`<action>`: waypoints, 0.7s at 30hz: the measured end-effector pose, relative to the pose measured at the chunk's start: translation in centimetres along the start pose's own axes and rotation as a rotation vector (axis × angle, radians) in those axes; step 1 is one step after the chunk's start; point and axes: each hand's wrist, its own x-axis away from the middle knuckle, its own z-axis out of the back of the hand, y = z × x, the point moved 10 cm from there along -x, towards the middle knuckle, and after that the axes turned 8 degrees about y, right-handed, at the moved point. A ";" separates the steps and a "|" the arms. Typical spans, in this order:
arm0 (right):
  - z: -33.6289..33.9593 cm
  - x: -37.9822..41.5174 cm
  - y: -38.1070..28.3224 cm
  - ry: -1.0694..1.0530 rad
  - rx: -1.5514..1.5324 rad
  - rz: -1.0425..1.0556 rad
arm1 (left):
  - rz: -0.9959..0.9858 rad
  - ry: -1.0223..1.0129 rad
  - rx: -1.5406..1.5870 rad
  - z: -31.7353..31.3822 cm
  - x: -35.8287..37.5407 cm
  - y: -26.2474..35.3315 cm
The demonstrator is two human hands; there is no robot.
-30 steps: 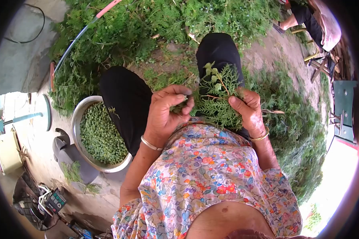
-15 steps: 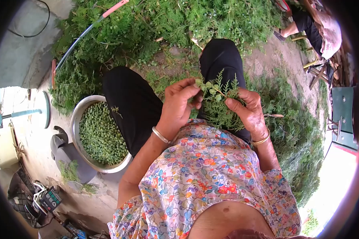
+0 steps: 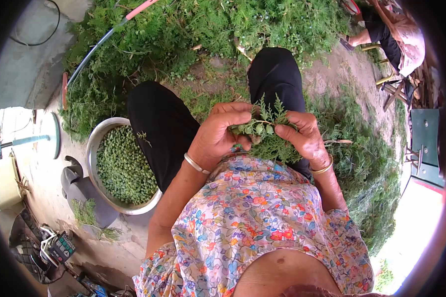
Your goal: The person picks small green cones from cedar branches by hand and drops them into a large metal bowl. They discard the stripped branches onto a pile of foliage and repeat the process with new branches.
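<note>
A leafy evergreen sprig [image 3: 271, 141] with a few round green cones on it spans the gap between my hands, above my lap. My right hand [image 3: 307, 137] grips its stem end between thumb and fingers. At the other end, my left hand [image 3: 217, 132] closes round the sprig's cone-bearing part, thumb over curled fingers; whether loose cones lie in the palm is hidden. To the left of my knee sits a metal basin [image 3: 92, 166] holding a heap of green cones [image 3: 124, 168].
Cut evergreen branches [image 3: 173, 34] cover the ground ahead, with more greenery [image 3: 359, 163] on the right. A pink-handled tool [image 3: 111, 30] lies on the pile. Grey shoes or boots [image 3: 86, 190] stand beside the basin. Another person [image 3: 399, 37] sits at the upper right.
My left hand has shifted slightly left and down, its fingers folding over the cones. The sprig has turned and dropped a little; my right hand still holds it.
</note>
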 end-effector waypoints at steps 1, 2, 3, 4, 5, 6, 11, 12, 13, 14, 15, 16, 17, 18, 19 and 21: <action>0.0 0.0 0.3 -0.001 0.000 -0.001 | 0.023 0.023 -0.051 0.2 0.2 -0.1; -0.1 -0.1 0.2 -0.004 0.049 0.028 | 0.024 0.023 -0.050 0.3 0.2 -0.1; -0.1 -0.1 0.1 -0.007 0.098 0.057 | 0.039 0.064 -0.137 0.9 0.3 -0.3; -0.2 0.0 -0.1 -0.008 0.097 0.057 | 0.052 0.105 -0.225 1.3 0.4 -0.4; -0.2 -0.1 -0.8 -0.005 0.117 0.078 | 0.051 0.107 -0.224 1.0 0.6 -0.4; -0.3 -0.1 -1.2 0.000 0.136 0.099 | 0.063 0.133 -0.234 0.4 1.0 -0.2; -0.7 0.1 -1.2 0.022 0.104 0.119 | 0.094 0.116 -0.144 -0.2 1.2 -0.7; -0.7 0.1 -1.2 0.022 0.111 0.131 | 0.086 0.119 -0.161 0.2 1.1 -0.8; -0.7 0.2 -1.0 0.022 0.111 0.132 | 0.079 0.122 -0.178 0.5 1.1 -0.9; -0.6 0.2 -0.8 0.022 0.143 0.126 | 0.079 0.121 -0.178 0.4 1.1 -0.9; -0.6 0.2 -0.7 0.020 0.174 0.121 | 0.070 0.160 -0.171 0.6 1.2 -0.8; -0.6 0.2 -0.8 0.020 0.174 0.121 | 0.060 0.200 -0.163 0.8 1.3 -0.7; -0.6 0.2 -1.1 0.026 0.177 0.141 | 0.060 0.200 -0.163 0.7 1.4 -0.7; -0.6 0.2 -1.4 0.031 0.179 0.161 | 0.049 0.215 -0.174 0.7 1.6 -0.6; -0.8 0.3 -1.3 0.031 0.179 0.161 | 0.037 0.230 -0.186 0.7 1.7 -0.4; -0.9 0.3 -1.0 0.058 0.145 0.150 | 0.023 0.272 -0.195 0.7 1.9 -0.2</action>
